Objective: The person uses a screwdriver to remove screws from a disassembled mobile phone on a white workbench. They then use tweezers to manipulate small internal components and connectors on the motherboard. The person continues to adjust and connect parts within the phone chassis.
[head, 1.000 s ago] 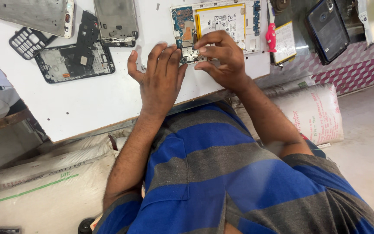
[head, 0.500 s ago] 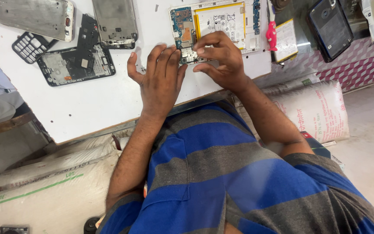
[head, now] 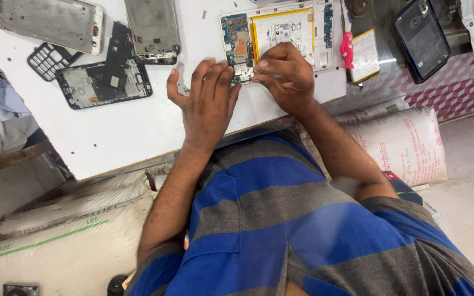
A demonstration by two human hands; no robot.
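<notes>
Blue circuit board in the opened tablet sits under our hands: left hand flat and open, steadying its near edge, right hand pinched on a small part there. Beside the tablet on the bench, phone frames lie loose; a slip could tear a connector.

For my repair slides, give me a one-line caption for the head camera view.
Left hand rests flat on the white board while the right hand works on an opened tablet.
</notes>
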